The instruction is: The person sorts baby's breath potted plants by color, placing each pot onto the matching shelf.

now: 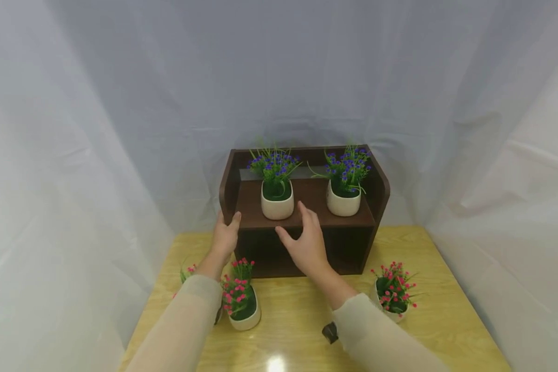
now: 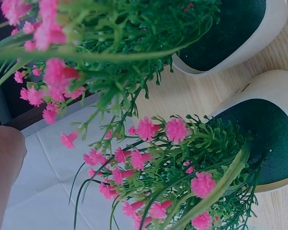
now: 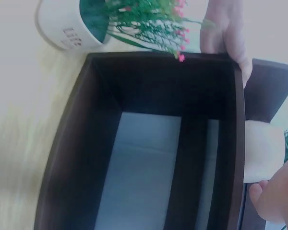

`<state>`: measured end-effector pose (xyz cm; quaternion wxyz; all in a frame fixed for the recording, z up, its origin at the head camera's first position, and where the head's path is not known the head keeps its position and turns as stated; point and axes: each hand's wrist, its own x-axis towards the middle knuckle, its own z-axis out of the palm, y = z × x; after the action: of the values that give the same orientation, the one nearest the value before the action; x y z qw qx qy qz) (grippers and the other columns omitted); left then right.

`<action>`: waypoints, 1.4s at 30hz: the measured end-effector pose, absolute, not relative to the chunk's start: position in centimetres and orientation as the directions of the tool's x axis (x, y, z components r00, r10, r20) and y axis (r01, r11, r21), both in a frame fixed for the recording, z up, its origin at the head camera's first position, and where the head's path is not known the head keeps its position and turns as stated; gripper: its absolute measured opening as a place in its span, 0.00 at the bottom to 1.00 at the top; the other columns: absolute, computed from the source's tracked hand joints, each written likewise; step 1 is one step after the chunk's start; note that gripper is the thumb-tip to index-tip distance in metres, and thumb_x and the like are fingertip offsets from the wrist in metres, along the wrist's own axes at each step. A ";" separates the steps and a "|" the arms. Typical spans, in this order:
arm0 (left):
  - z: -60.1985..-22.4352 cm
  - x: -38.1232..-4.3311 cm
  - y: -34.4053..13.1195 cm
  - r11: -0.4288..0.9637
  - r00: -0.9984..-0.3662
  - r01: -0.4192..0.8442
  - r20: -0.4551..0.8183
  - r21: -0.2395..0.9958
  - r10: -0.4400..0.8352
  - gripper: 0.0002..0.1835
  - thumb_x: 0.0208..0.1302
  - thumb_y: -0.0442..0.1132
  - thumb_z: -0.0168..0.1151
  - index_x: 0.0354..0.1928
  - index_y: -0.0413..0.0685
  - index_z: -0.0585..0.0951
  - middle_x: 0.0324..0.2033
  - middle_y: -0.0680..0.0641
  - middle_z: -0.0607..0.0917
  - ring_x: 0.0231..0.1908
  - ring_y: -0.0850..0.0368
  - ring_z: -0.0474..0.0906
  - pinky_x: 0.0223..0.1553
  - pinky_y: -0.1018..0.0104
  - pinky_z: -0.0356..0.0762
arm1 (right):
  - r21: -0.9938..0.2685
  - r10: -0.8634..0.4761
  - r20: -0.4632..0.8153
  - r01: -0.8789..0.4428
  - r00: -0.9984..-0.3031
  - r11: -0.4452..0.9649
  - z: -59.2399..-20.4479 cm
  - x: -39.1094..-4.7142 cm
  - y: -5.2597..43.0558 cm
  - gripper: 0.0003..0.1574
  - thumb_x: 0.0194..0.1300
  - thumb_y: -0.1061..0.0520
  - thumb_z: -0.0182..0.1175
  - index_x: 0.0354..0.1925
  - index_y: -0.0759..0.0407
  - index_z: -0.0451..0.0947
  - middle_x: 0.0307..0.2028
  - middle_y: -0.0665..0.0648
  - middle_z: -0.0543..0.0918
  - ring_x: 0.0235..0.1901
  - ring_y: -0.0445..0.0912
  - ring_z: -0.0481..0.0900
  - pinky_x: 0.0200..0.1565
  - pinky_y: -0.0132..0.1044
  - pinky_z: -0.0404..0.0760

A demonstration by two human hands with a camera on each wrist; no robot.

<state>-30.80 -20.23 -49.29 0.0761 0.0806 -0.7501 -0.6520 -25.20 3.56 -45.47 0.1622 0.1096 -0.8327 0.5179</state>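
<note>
A dark brown wooden shelf unit (image 1: 307,227) stands on the table, with two white pots of purple-blue artificial flowers on its upper board. My left hand (image 1: 225,237) grips the shelf's left side panel near its front edge, thumb inside and fingers outside. Its thumb also shows over the shelf corner in the right wrist view. Close to the right side of the left flower pot (image 1: 277,206) is my right hand (image 1: 308,243), thumb and fingers spread apart and nothing held. In the right wrist view its fingertips come right beside that white pot (image 3: 264,151). The other flower pot (image 1: 343,202) sits farther right.
Beneath the upper board is an open compartment (image 3: 144,167). Pots of pink flowers stand on the wooden table (image 1: 288,310): one pink-flower pot (image 1: 245,318) by my left forearm, another partly hidden behind that arm, and a third pot (image 1: 392,305) at right. White curtains (image 1: 279,67) surround the table.
</note>
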 end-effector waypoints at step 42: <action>-49.0 -30.5 -20.2 0.147 -0.981 -0.012 0.017 0.989 -0.196 0.34 0.87 0.52 0.52 0.85 0.53 0.57 0.85 0.39 0.61 0.87 0.39 0.51 0.88 0.40 0.49 | -0.875 0.148 0.226 -0.133 -0.963 0.465 -57.6 -16.0 11.2 0.43 0.71 0.57 0.74 0.76 0.65 0.69 0.65 0.64 0.79 0.66 0.60 0.77 0.71 0.60 0.79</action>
<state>-30.50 -20.23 -48.97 0.0708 0.0688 -0.7540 -0.6494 -16.02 11.15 -57.57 0.1362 -0.0045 -0.8448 0.5174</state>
